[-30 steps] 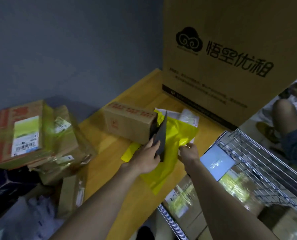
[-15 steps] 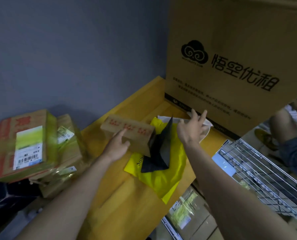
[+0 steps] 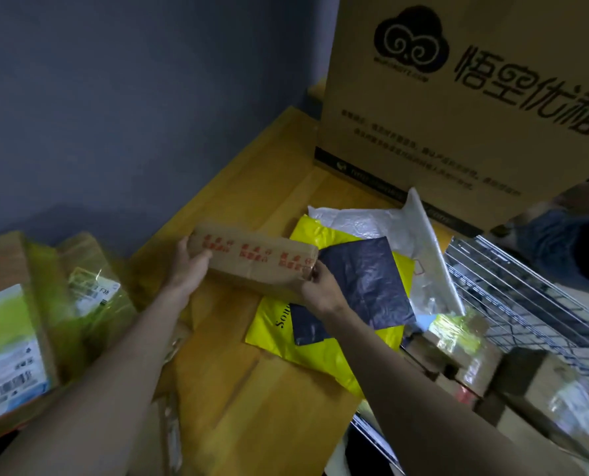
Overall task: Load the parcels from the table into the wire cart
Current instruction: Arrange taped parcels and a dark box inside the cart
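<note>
Nearest the camera, two bare forearms reach forward over the wooden table (image 3: 238, 389). To the right, below the table edge, stands the wire cart (image 3: 526, 304), with several taped boxes (image 3: 543, 393) already lying inside it. On the left edge of the table sits a stack of labelled parcels (image 3: 15, 331), blurred and wrapped in yellowish tape.

Further out, both hands grip a small cardboard box (image 3: 255, 262) with red printing along its top. The left hand (image 3: 186, 269) clasps its left end, fingers (image 3: 183, 245) curled over the upper edge. The right hand (image 3: 320, 290) holds the right end, fingers pinched on the corner. The box is near the middle of the table; whether it is lifted or resting cannot be told.

Just beside it on the right lies a dark plastic bag (image 3: 368, 283) on top of a yellow mailer (image 3: 320, 348), with a white mailer (image 3: 372, 225) behind them. Beyond stands a large printed carton (image 3: 458, 97) against the blue-grey wall (image 3: 131, 97).
</note>
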